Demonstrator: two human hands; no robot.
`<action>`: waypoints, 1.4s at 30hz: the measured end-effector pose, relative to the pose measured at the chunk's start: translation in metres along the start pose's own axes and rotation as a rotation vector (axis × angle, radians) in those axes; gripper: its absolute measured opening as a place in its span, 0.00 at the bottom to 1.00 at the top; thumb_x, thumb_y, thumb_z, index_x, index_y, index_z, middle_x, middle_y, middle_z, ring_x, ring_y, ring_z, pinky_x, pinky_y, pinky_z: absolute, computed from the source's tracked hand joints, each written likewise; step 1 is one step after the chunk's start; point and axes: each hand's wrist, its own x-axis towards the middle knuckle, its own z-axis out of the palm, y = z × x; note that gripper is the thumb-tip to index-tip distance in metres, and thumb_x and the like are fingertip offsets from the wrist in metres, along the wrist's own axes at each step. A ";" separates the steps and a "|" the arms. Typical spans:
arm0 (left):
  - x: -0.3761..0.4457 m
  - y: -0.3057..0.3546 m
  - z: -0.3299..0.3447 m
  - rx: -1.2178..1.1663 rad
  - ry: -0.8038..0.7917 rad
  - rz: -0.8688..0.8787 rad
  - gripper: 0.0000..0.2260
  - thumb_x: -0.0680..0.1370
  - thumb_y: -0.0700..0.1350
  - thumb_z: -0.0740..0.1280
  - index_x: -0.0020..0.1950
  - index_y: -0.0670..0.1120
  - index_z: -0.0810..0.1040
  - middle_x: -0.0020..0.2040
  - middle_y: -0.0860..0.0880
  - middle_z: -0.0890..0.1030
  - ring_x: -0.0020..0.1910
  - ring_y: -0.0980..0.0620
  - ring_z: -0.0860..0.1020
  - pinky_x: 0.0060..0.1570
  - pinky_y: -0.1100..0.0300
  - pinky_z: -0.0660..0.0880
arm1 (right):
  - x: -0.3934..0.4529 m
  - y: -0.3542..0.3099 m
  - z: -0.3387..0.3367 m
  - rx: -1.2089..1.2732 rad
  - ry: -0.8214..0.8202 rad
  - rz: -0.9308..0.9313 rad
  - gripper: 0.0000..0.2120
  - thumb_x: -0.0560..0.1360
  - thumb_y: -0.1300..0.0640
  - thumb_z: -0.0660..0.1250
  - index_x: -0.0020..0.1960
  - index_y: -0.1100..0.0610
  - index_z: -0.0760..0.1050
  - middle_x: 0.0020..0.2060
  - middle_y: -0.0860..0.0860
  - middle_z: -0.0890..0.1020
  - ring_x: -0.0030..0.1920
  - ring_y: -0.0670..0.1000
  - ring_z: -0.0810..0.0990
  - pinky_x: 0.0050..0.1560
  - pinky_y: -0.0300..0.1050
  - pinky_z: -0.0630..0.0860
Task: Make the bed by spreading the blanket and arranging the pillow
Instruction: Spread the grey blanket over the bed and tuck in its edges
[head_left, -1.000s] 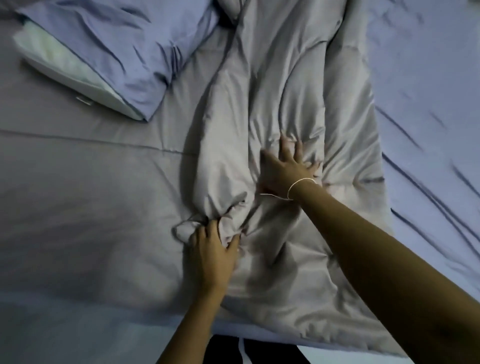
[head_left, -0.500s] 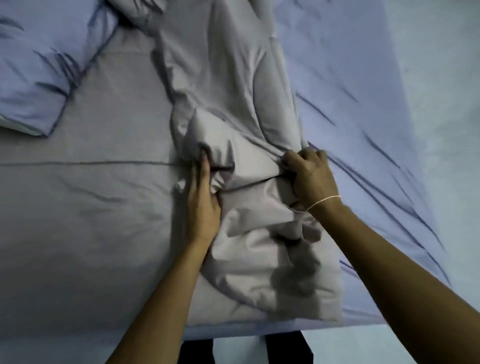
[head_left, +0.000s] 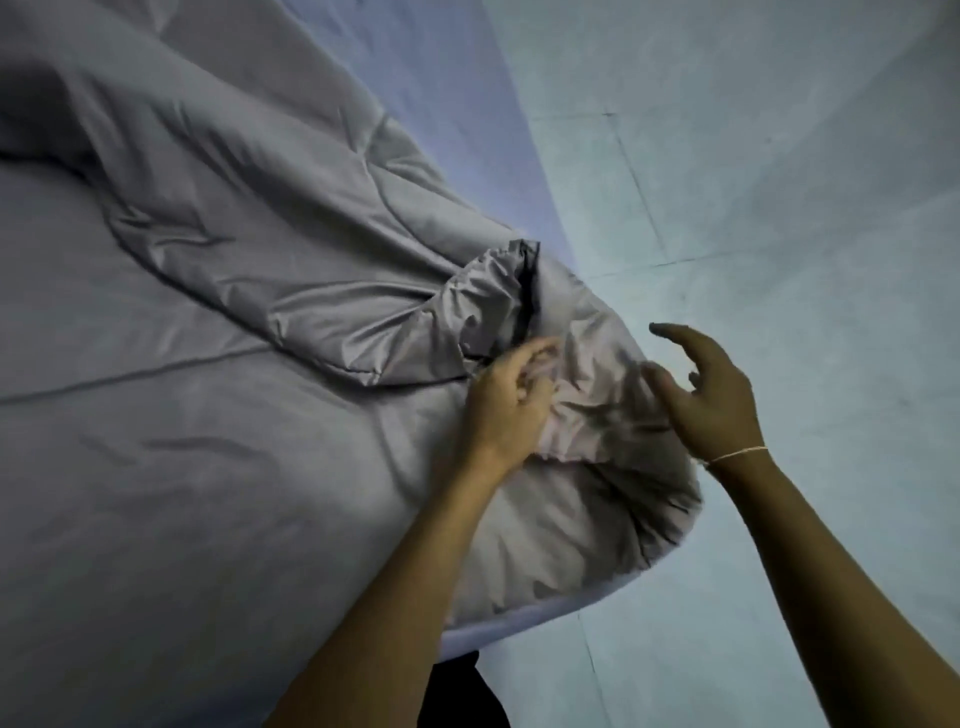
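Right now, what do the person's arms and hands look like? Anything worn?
Both forearms are bare, with no sleeves in view. The right hand has a thin pale string bracelet around its wrist. The left hand shows no gloves, rings, watch or band.

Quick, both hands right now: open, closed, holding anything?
Left hand: closed on the bunched blanket.
Right hand: open, fingers spread, holding nothing.

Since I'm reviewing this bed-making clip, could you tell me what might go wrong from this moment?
The blanket is bunched at the corner of the bed, partly overhanging the floor, so it could slide off. Only the left hand pinches it; the right hand is open, so a one-sided pull may twist the fabric rather than spread it.
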 end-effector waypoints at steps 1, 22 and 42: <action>-0.003 -0.001 -0.006 0.029 0.165 0.062 0.18 0.73 0.47 0.58 0.59 0.48 0.79 0.55 0.50 0.82 0.52 0.54 0.79 0.54 0.57 0.77 | -0.012 0.006 0.006 -0.008 -0.013 -0.043 0.23 0.73 0.44 0.65 0.65 0.51 0.73 0.64 0.50 0.75 0.65 0.48 0.71 0.67 0.45 0.68; 0.212 0.150 -0.007 -0.201 -0.191 0.011 0.21 0.78 0.39 0.63 0.69 0.49 0.64 0.61 0.50 0.75 0.55 0.55 0.76 0.57 0.54 0.75 | 0.032 0.129 -0.002 -0.456 -0.014 0.135 0.34 0.67 0.59 0.73 0.71 0.52 0.66 0.70 0.64 0.65 0.59 0.71 0.71 0.58 0.62 0.73; 0.053 -0.124 0.023 1.183 -0.326 0.259 0.31 0.78 0.63 0.47 0.77 0.50 0.54 0.78 0.44 0.54 0.77 0.43 0.53 0.73 0.39 0.48 | -0.028 0.102 0.097 -0.079 0.083 0.283 0.21 0.80 0.50 0.59 0.73 0.46 0.65 0.77 0.57 0.52 0.71 0.61 0.64 0.69 0.50 0.64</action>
